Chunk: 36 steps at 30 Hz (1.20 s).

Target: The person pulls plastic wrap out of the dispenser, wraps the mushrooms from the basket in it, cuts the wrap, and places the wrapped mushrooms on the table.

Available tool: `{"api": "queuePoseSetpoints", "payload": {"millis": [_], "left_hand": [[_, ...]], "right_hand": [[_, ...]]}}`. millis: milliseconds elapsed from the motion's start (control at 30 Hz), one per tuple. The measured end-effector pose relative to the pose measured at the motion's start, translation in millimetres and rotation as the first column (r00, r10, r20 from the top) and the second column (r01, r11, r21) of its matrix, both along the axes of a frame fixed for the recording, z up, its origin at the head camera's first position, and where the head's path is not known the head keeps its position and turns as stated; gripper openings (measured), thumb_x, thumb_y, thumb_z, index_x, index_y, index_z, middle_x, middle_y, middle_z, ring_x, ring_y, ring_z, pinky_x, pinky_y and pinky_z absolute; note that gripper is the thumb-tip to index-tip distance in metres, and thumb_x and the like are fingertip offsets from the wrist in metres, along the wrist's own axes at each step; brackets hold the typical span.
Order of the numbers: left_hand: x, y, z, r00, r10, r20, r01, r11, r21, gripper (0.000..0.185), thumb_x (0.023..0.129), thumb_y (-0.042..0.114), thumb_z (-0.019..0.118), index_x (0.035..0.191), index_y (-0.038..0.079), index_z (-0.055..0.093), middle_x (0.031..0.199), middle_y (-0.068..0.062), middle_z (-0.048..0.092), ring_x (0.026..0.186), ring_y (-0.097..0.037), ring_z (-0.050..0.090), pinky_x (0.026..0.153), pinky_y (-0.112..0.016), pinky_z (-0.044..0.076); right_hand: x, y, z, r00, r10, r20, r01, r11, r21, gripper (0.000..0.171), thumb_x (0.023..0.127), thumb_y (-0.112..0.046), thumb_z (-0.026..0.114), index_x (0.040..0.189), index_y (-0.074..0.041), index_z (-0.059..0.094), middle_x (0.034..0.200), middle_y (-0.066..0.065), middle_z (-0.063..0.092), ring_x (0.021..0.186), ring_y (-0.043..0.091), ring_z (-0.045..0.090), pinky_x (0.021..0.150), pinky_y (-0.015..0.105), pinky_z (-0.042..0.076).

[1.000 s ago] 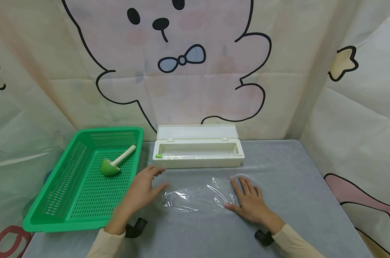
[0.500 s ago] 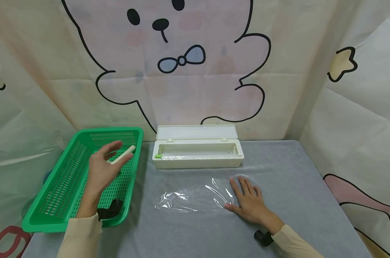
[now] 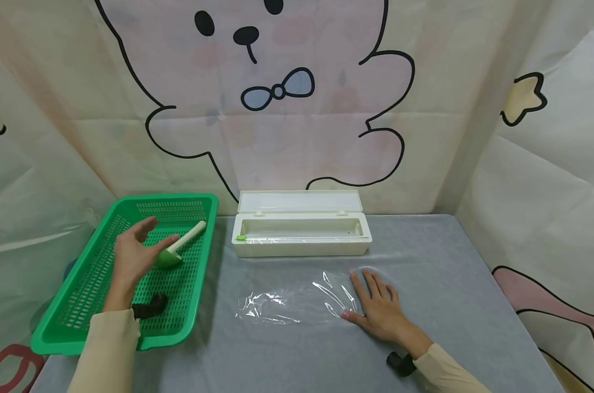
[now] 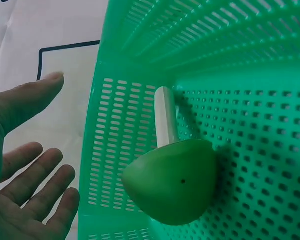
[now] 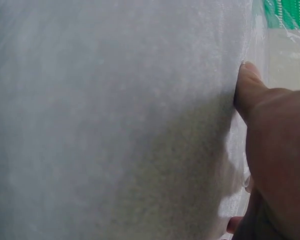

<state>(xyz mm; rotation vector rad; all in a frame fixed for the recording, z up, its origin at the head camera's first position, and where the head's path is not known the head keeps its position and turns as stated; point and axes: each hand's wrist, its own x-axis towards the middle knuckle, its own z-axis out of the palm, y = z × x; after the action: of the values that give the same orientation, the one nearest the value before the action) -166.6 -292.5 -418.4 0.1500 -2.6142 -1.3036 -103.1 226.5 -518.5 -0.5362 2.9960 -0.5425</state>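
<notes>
A person's left hand [image 3: 132, 254] hovers over a green perforated basket [image 3: 88, 305], fingers spread and relaxed, its grip holding nothing. Just beyond the fingertips lies a half green fruit-shaped toy with a cream handle [image 3: 175, 248], resting on the basket floor; the left wrist view shows the piece [image 4: 172, 182] lying rounded side up, apart from the open palm [image 4: 20, 200], with its stick [image 4: 166, 122] pointing toward the basket wall.

The right hand [image 3: 377, 308] lies flat on the grey surface [image 3: 424, 262], fingers straight, pressing down the near edge of a sheet of clear cling film [image 3: 297, 300] that spreads out to the hand's left. Its grip is open and it pinches nothing; the right wrist view shows a thumb [image 5: 250, 87] lying against the film's edge. Beyond this hand stands a white cling film dispenser box [image 3: 301, 237] with its lid raised, a green slider tab [image 3: 241, 237] at one end.

By the look of things, a length of film is already drawn out, cut and laid on the surface, wrinkled in places, and held in place. The green piece is not yet picked up and not yet on the film, so fetching it and wrapping it appear to be what is left.
</notes>
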Motion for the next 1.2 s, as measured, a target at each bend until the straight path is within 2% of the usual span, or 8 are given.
{"api": "queuePoseSetpoints", "payload": {"millis": [167, 300, 433, 633, 733, 900, 1033, 1200], "left_hand": [[-6.0, -8, -4.6, 1.000, -0.013, 0.026, 0.014, 1.000, -0.019, 0.082, 0.092, 0.037, 0.077, 0.153, -0.003, 0.039, 0.151, -0.031, 0.041, 0.136, -0.054, 0.038, 0.105, -0.066, 0.038], [-8.8, -13, -10.3, 0.997, -0.018, 0.081, 0.022, 0.999, -0.049, 0.085, 0.092, 0.040, 0.076, 0.153, -0.004, 0.037, 0.151, -0.033, 0.040, 0.136, -0.055, 0.037, 0.103, -0.066, 0.039], [-10.7, -17, -15.4, 0.990, -0.027, 0.140, 0.037, 0.997, -0.067, 0.090, 0.091, 0.043, 0.076, 0.154, -0.005, 0.034, 0.152, -0.035, 0.037, 0.136, -0.057, 0.035, 0.101, -0.068, 0.039], [-12.2, -21, -21.1, 0.981, -0.058, 0.187, 0.071, 0.995, -0.064, 0.094, 0.090, 0.042, 0.078, 0.155, -0.007, 0.030, 0.155, -0.035, 0.031, 0.138, -0.058, 0.031, 0.103, -0.069, 0.037], [-12.0, -23, -22.6, 0.972, -0.070, 0.225, 0.085, 0.995, -0.059, 0.097, 0.089, 0.042, 0.079, 0.155, -0.009, 0.029, 0.155, -0.036, 0.030, 0.137, -0.058, 0.031, 0.103, -0.069, 0.037], [-12.3, -27, -24.4, 0.946, -0.105, 0.306, 0.123, 0.992, -0.039, 0.104, 0.087, 0.046, 0.080, 0.155, -0.011, 0.025, 0.155, -0.037, 0.027, 0.137, -0.058, 0.030, 0.103, -0.068, 0.038], [-13.1, -28, -26.6, 0.936, -0.124, 0.329, 0.147, 0.988, -0.047, 0.103, 0.087, 0.044, 0.080, 0.153, -0.013, 0.026, 0.148, -0.040, 0.036, 0.130, -0.055, 0.041, 0.099, -0.065, 0.044], [-14.2, -27, -30.1, 0.940, -0.111, 0.321, 0.145, 0.986, -0.084, 0.096, 0.089, 0.037, 0.080, 0.151, -0.015, 0.030, 0.134, -0.040, 0.049, 0.116, -0.052, 0.053, 0.090, -0.059, 0.051]], "right_hand": [[-0.3, 0, -1.9, 1.000, 0.002, -0.006, -0.002, 1.000, -0.005, 0.093, 0.093, -0.060, 0.065, 0.158, -0.003, 0.031, 0.157, 0.032, 0.027, 0.146, 0.050, 0.020, 0.105, 0.072, 0.019], [0.5, -3, 0.9, 1.000, -0.008, 0.016, 0.009, 1.000, -0.002, 0.092, 0.092, -0.058, 0.067, 0.157, -0.002, 0.033, 0.158, 0.031, 0.028, 0.146, 0.050, 0.020, 0.107, 0.072, 0.019], [2.2, -3, -0.2, 1.000, -0.007, -0.005, 0.007, 1.000, -0.001, 0.091, 0.092, -0.055, 0.068, 0.157, -0.002, 0.032, 0.157, 0.032, 0.028, 0.146, 0.051, 0.021, 0.106, 0.072, 0.019], [2.0, -3, 5.4, 0.998, -0.028, 0.048, 0.027, 0.999, 0.022, 0.091, 0.093, -0.056, 0.066, 0.158, -0.003, 0.032, 0.160, 0.030, 0.025, 0.148, 0.049, 0.018, 0.108, 0.071, 0.017], [2.0, -3, 6.1, 0.998, -0.029, 0.063, 0.027, 0.999, 0.028, 0.091, 0.094, -0.056, 0.066, 0.158, -0.003, 0.031, 0.160, 0.030, 0.024, 0.148, 0.049, 0.017, 0.109, 0.071, 0.017], [1.7, -3, 5.3, 0.997, -0.029, 0.067, 0.027, 0.999, 0.028, 0.090, 0.094, -0.056, 0.065, 0.159, -0.004, 0.030, 0.161, 0.030, 0.023, 0.149, 0.049, 0.016, 0.109, 0.071, 0.015], [1.1, -2, 3.8, 0.998, -0.028, 0.061, 0.027, 0.999, 0.018, 0.090, 0.094, -0.057, 0.065, 0.159, -0.004, 0.031, 0.161, 0.029, 0.024, 0.149, 0.049, 0.016, 0.109, 0.071, 0.015], [1.4, -2, 1.1, 0.999, -0.018, 0.031, 0.018, 1.000, -0.009, 0.091, 0.092, -0.056, 0.067, 0.157, -0.002, 0.033, 0.159, 0.031, 0.026, 0.147, 0.051, 0.018, 0.108, 0.072, 0.015]]}}
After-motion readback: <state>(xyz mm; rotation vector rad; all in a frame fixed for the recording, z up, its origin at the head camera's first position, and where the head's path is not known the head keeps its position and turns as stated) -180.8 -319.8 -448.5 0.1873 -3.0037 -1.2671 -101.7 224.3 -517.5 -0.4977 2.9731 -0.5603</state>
